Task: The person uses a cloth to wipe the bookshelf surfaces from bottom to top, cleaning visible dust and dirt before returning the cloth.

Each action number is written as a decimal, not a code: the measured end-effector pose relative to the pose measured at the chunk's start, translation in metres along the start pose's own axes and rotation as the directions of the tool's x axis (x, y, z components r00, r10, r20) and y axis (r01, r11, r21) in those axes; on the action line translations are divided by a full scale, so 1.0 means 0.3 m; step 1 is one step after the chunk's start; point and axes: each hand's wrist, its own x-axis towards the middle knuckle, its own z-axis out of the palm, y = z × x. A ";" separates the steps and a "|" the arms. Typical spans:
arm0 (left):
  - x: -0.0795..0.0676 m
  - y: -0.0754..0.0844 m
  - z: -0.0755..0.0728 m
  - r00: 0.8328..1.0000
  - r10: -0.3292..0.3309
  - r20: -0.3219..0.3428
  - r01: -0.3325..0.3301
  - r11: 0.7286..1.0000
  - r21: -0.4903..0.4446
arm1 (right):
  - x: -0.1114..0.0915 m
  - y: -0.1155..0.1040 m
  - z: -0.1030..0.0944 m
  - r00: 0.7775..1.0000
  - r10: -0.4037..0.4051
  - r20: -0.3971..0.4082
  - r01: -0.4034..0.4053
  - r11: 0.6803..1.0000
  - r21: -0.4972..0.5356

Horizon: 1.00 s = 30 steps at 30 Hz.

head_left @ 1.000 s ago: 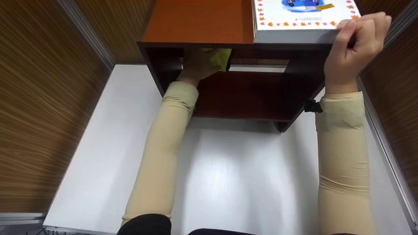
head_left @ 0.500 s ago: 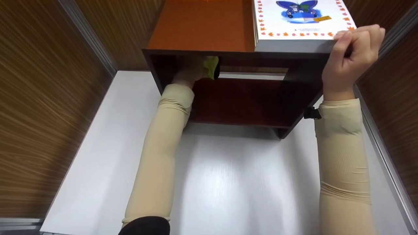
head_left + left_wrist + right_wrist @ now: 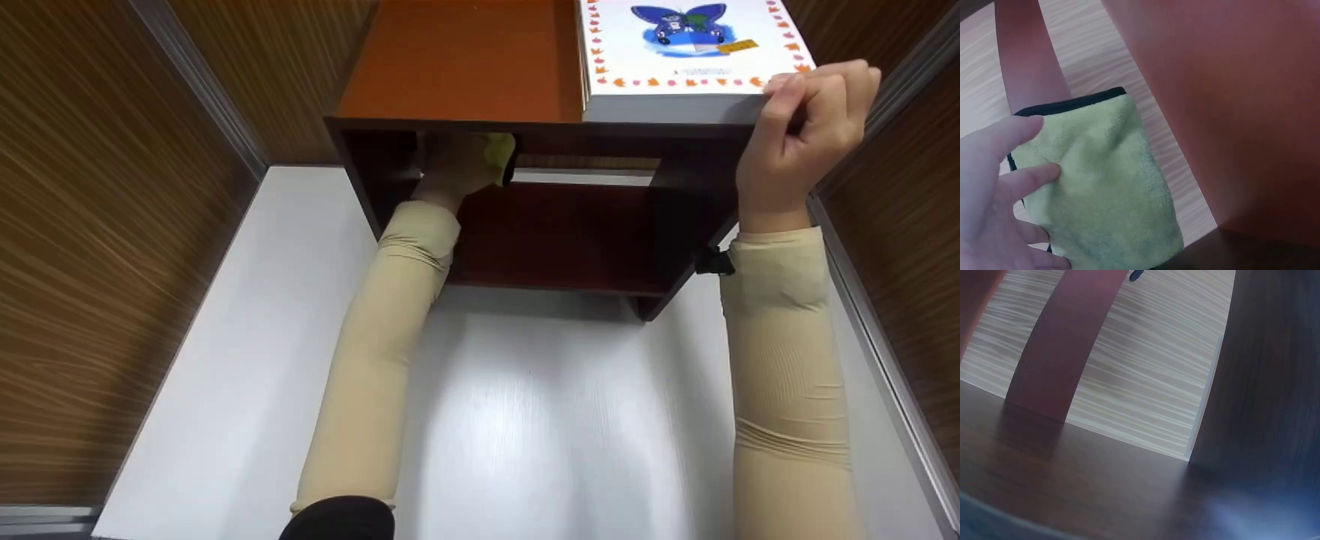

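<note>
A yellow-green cloth (image 3: 1100,174) with black edging is in my left hand (image 3: 454,161), inside the upper opening of a small dark red-brown shelf (image 3: 457,71). The left wrist view shows the thumb and fingers over the cloth's near side, while most of it spreads past the fingertips (image 3: 1050,170). In the head view the top panel shades this hand. My right hand (image 3: 810,142) grips the shelf's front right corner with curled fingers, its thumb against the corner of a book (image 3: 694,60). The right fingertips are partly hidden.
Beneath the shelf is a white tabletop (image 3: 510,420). Wood-grain walls (image 3: 90,262) stand on the left and right. A rail (image 3: 1067,343) crosses the shelf's back, with light striped board behind it. The shelf's lower board (image 3: 562,240) lies below my left hand.
The left hand and cloth shifted left, then back right inside the shelf. The right hand stays at its corner. The whole head view has tilted slightly, showing more of the book.
</note>
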 end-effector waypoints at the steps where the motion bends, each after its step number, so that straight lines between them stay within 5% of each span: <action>1: 0.002 0.007 0.005 1.000 0.023 -0.001 -0.023 1.000 0.010 | 0.001 0.000 0.000 1.000 -0.001 0.001 0.001 1.000 0.000; 6: 0.013 0.040 0.035 0.991 0.136 -0.003 -0.135 0.990 0.050 | 0.002 0.001 0.000 1.000 -0.002 0.004 0.002 1.000 -0.005; 13: 0.022 0.081 0.084 0.982 0.181 -0.046 -0.168 0.965 0.200 | 0.002 0.004 -0.006 1.000 0.003 0.014 -0.003 1.000 -0.019; 23: 0.046 0.218 0.143 0.993 0.063 0.102 -0.098 0.917 0.388 | -0.004 -0.001 -0.006 1.000 0.009 0.017 -0.009 1.000 -0.030; 30: 0.049 0.317 0.202 0.997 0.058 0.051 -0.076 0.846 0.527 | -0.010 -0.002 0.008 1.000 0.013 0.022 -0.013 1.000 -0.013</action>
